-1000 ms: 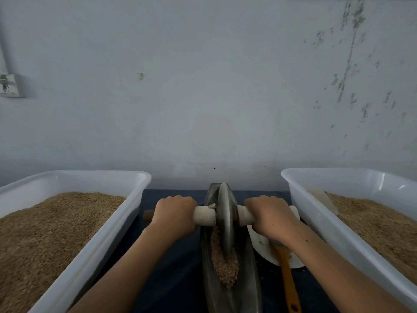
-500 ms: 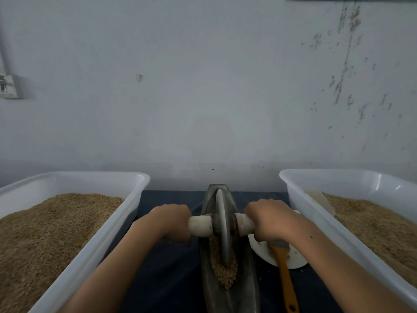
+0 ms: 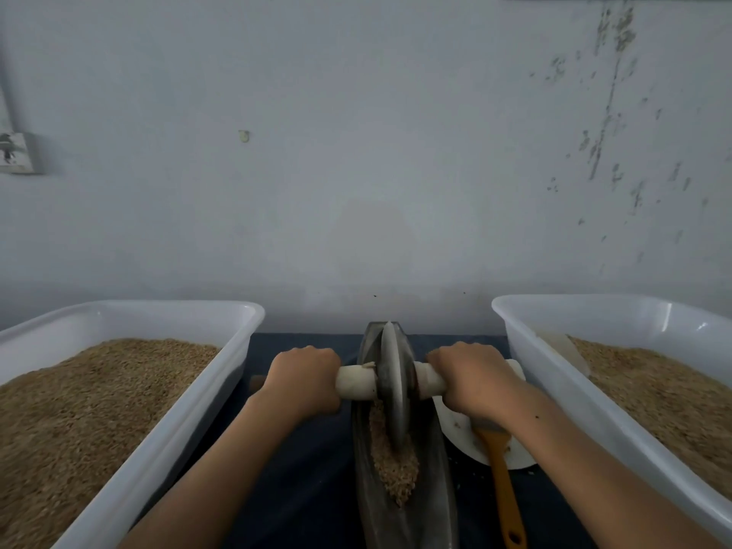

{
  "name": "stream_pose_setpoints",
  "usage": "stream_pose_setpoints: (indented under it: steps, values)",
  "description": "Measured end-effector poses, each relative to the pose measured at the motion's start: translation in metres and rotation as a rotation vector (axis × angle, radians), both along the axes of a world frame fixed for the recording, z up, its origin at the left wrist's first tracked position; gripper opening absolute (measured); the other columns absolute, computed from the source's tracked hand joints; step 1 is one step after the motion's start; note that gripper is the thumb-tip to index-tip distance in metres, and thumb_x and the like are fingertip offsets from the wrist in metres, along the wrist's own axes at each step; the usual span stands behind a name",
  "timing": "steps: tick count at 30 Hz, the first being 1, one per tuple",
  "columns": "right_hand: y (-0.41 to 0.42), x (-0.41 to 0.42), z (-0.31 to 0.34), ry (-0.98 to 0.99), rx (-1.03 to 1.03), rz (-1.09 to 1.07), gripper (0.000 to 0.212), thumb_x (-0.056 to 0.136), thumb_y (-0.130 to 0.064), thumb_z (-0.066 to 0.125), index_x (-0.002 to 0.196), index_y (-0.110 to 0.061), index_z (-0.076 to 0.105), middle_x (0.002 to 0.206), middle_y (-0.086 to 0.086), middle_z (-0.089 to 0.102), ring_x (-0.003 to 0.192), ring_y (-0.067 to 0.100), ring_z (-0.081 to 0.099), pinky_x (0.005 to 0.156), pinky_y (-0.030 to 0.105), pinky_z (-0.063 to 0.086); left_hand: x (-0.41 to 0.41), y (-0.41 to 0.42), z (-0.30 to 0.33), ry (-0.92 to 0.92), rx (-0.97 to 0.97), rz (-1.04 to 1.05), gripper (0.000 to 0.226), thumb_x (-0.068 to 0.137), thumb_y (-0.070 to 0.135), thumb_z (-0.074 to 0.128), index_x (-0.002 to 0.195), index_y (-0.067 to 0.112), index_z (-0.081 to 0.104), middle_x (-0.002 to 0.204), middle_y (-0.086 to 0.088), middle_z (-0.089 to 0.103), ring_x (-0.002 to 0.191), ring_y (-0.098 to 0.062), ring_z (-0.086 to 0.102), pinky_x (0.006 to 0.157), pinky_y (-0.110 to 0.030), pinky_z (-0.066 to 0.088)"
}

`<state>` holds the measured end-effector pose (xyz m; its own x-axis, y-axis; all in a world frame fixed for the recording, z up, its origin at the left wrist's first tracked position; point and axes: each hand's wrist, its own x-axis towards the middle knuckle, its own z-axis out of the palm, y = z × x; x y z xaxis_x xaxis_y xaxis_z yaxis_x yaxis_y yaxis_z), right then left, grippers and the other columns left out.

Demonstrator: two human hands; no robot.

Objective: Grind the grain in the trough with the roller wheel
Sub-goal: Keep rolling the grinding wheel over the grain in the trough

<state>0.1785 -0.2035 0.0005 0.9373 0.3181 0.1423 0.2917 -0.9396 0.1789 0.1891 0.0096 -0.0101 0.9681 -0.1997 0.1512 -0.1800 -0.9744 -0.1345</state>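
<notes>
Head view: both grips, left hand and right hand, wrap the roller wheel axle between bin rims.

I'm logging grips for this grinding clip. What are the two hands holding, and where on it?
Both hold the roller wheel by its axle handle: left hand on the left end, right hand on the right end.

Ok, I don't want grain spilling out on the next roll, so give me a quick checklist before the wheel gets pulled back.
1. Left hand grips the axle handle: ok.
2. Right hand grips the other end: ok.
3. Roller wheel stands upright inside the trough: ok.
4. Grain lies in the wheel's path, toward the person: ok.
5. Orange-handled brush lies outside the trough: ok.
6. Trough steady on the dark surface: cannot tell.
</notes>
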Motion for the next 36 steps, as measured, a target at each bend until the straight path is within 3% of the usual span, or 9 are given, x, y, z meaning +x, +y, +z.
stream_pose_setpoints:
  steps: [6, 13, 16, 19, 22, 28, 33, 36]
  values:
    - [-0.003, -0.004, 0.007, 0.235, -0.024, 0.01, 0.021, 0.081, -0.017, 0.065, 0.101, -0.018, 0.059, 0.093, 0.001, 0.062, 0.084, 0.018, 0.061, 0.069, 0.028, 0.045, -0.003, 0.002, 0.009, 0.286, -0.033, -0.004, 0.041, 0.074, 0.035, 0.072, 0.11, 0.019, 0.06, 0.092, 0.003, 0.062, 0.078, -0.014, 0.055, 0.07, -0.028, 0.043]
    - [0.0, 0.001, -0.006, -0.079, 0.058, 0.004, 0.014, 0.087, -0.015, 0.054, 0.094, -0.025, 0.048, 0.1, 0.0, 0.063, 0.09, 0.021, 0.06, 0.07, 0.03, 0.037, -0.001, -0.004, -0.001, -0.061, -0.009, 0.027, 0.027, 0.082, 0.033, 0.06, 0.106, 0.021, 0.059, 0.099, 0.001, 0.063, 0.088, -0.018, 0.059, 0.068, -0.029, 0.037]
    - [0.0, 0.001, -0.009, -0.128, 0.109, 0.004, 0.013, 0.09, -0.018, 0.054, 0.099, -0.025, 0.047, 0.101, -0.001, 0.064, 0.091, 0.02, 0.06, 0.074, 0.03, 0.039, 0.0, -0.005, -0.004, -0.11, -0.006, 0.031, 0.024, 0.084, 0.032, 0.058, 0.106, 0.022, 0.057, 0.099, 0.002, 0.063, 0.091, -0.018, 0.06, 0.068, -0.028, 0.037]
    - [0.0, 0.0, -0.004, -0.065, 0.054, -0.003, 0.014, 0.089, -0.015, 0.055, 0.096, -0.024, 0.048, 0.102, 0.001, 0.063, 0.092, 0.022, 0.06, 0.073, 0.03, 0.039, 0.0, -0.004, -0.001, -0.03, 0.008, 0.039, 0.03, 0.082, 0.033, 0.061, 0.109, 0.021, 0.057, 0.101, 0.001, 0.063, 0.091, -0.018, 0.06, 0.07, -0.029, 0.038]
    - [0.0, 0.0, 0.003, 0.074, -0.025, -0.009, 0.022, 0.085, -0.013, 0.058, 0.106, -0.019, 0.057, 0.103, 0.003, 0.064, 0.091, 0.021, 0.061, 0.073, 0.029, 0.043, -0.003, -0.002, 0.004, 0.107, 0.007, 0.042, 0.039, 0.078, 0.037, 0.068, 0.112, 0.021, 0.057, 0.096, 0.002, 0.06, 0.082, -0.015, 0.054, 0.071, -0.029, 0.039]
    - [-0.002, -0.003, 0.007, 0.238, -0.015, -0.006, 0.02, 0.081, -0.015, 0.065, 0.099, -0.019, 0.058, 0.085, -0.001, 0.058, 0.077, 0.016, 0.057, 0.057, 0.023, 0.036, -0.005, 0.001, 0.008, 0.247, 0.003, 0.032, 0.046, 0.076, 0.04, 0.071, 0.116, 0.022, 0.057, 0.102, 0.002, 0.063, 0.089, -0.016, 0.058, 0.074, -0.03, 0.042]
    - [0.0, 0.0, 0.0, 0.042, 0.048, -0.017, 0.02, 0.084, -0.012, 0.057, 0.101, -0.022, 0.057, 0.099, 0.001, 0.064, 0.089, 0.02, 0.061, 0.07, 0.028, 0.039, -0.004, -0.006, 0.001, 0.0, 0.006, 0.065, 0.031, 0.081, 0.035, 0.064, 0.108, 0.023, 0.058, 0.1, 0.002, 0.062, 0.088, -0.017, 0.058, 0.071, -0.029, 0.039]
    - [0.001, -0.002, -0.005, -0.092, 0.114, -0.009, 0.017, 0.087, -0.011, 0.053, 0.093, -0.025, 0.045, 0.099, 0.0, 0.063, 0.091, 0.022, 0.059, 0.07, 0.03, 0.034, -0.003, -0.009, -0.004, -0.142, -0.03, 0.059, 0.022, 0.085, 0.032, 0.058, 0.106, 0.025, 0.058, 0.102, 0.003, 0.063, 0.095, -0.018, 0.059, 0.071, -0.028, 0.036]
